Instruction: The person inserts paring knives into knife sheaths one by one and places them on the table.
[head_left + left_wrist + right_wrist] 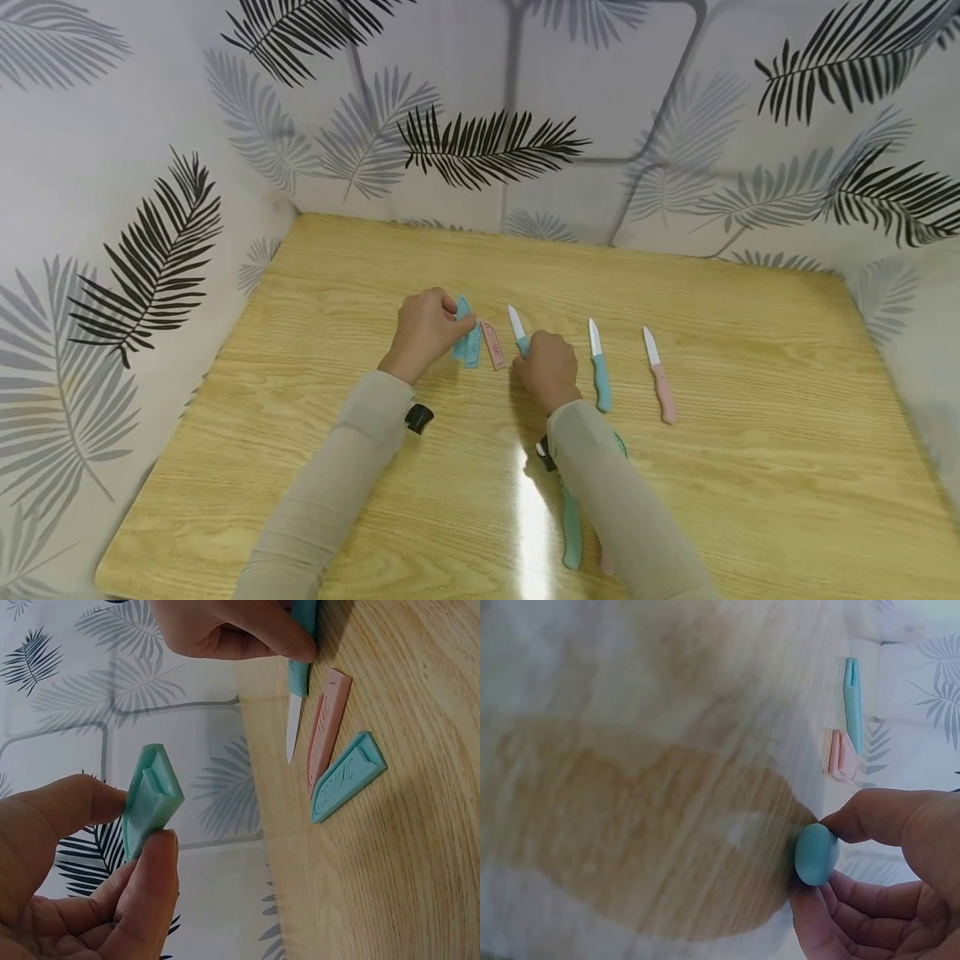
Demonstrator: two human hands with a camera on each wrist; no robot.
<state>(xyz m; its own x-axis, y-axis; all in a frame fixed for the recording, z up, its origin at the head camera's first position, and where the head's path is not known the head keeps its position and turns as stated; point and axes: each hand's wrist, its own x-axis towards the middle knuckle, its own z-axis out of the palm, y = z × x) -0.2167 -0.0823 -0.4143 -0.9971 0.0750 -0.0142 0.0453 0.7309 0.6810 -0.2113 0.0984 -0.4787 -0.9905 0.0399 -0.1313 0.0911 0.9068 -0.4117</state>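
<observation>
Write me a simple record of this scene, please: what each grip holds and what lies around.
Surface: wood-grain table
Left grip: pinches a teal blade cover
Right grip: holds a teal-handled knife, white blade bare
Between grips: pink cover, second teal cover
Right of right grip: another teal-handled knife, pink-handled knife, both uncovered
Near right sleeve: green handle, pink piece, partly hidden

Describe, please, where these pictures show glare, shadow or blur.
Head view: a bright white glare streak on the wooden table, a dark shadow beside the right hand; left wrist view: fairly clear, raised lettering showing on the lying teal sheath; right wrist view: table surface hazy and blurred around a darker brown patch, the teal handle sharper.
</observation>
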